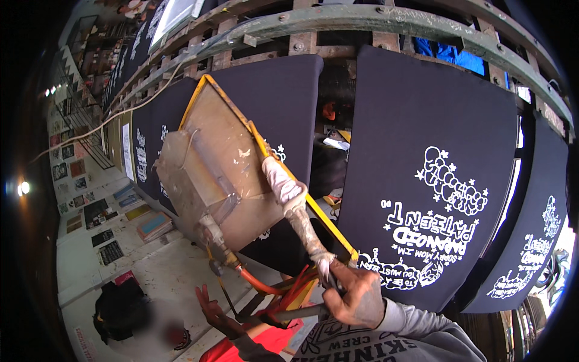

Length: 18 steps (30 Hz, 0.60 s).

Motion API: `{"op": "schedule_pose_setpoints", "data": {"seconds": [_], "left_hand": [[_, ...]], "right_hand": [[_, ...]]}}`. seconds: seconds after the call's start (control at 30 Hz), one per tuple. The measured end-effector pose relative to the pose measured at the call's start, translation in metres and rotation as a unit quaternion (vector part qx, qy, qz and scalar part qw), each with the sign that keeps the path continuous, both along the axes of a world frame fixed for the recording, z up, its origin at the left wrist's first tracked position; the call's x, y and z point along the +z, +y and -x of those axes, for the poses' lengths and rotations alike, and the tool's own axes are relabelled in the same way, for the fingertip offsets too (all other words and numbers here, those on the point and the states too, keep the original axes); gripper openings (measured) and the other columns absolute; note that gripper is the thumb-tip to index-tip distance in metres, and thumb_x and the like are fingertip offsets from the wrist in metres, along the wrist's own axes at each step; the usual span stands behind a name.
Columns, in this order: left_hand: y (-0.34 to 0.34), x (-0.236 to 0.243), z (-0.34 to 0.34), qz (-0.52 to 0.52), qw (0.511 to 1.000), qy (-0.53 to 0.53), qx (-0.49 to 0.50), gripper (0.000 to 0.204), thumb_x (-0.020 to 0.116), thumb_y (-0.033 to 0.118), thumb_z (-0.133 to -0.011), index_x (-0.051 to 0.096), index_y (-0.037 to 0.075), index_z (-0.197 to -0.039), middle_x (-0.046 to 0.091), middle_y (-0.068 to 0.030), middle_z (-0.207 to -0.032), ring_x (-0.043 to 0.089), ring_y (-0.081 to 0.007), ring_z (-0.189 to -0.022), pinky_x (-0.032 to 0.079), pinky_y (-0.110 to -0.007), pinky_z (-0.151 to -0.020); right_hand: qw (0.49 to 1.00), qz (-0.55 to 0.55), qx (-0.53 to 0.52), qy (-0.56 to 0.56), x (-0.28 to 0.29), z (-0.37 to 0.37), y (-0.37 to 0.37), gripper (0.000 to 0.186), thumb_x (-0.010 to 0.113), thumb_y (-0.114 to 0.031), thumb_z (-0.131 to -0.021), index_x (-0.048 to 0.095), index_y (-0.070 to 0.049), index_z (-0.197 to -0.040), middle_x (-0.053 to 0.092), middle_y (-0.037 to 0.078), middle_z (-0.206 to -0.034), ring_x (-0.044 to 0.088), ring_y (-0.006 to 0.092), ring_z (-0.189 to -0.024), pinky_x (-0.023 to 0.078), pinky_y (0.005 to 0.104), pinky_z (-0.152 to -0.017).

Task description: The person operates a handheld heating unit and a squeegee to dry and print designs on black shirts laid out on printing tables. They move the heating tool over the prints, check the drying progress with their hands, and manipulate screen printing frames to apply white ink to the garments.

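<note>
My right hand is closed round the handle end of a gas heater with a boxy metal hood. A yellow frame bar runs along the hood's edge, and a cloth-wrapped, stained rod leads down to my fist. An orange hose joins a fitting at the hood's lower side. To the left of the hose, my left hand is open with its fingers spread, apart from the heater. Beneath and beside the hood are black fabric panels bearing white printed lettering and drawings.
A metal rail frame curves along the far side above the panels. Another printed black panel stands at the right. At lower left is a person's dark-haired head. A cable crosses the left; stacked books or papers lie below it.
</note>
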<state>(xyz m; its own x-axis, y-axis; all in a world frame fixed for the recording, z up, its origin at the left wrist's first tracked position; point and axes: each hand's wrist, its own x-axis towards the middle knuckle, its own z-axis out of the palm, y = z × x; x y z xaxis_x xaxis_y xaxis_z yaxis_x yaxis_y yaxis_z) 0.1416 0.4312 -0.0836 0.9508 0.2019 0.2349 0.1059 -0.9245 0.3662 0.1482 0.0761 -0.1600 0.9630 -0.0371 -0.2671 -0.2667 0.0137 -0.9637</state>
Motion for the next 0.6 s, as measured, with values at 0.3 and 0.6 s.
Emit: {"op": "schedule_pose_setpoints", "data": {"seconds": [0.3, 0.6], "left_hand": [[0.048, -0.041, 0.058, 0.224, 0.950, 0.091, 0.198, 0.058, 0.045, 0.040, -0.099, 0.045, -0.004, -0.137, 0.053, -0.0142, -0.134, 0.052, -0.0228, -0.117, 0.042, -0.033, -0.095], [0.045, -0.058, 0.045, 0.521, 0.834, -0.020, 0.181, 0.055, 0.047, 0.030, -0.091, 0.047, -0.005, -0.134, 0.059, -0.0101, -0.129, 0.063, -0.0177, -0.101, 0.054, -0.028, -0.068]], "right_hand": [[0.982, 0.165, -0.006, -0.091, 0.003, 0.011, 0.014, 0.014, 0.059, -0.010, -0.072, 0.058, 0.004, -0.077, 0.064, 0.022, -0.088, 0.060, 0.0384, -0.060, 0.047, 0.0413, -0.053], [0.968, 0.216, -0.105, -0.069, 0.006, 0.013, 0.023, 0.025, 0.053, -0.014, -0.078, 0.066, 0.003, -0.090, 0.063, 0.021, -0.072, 0.065, 0.0322, -0.064, 0.050, 0.0385, -0.061]]}}
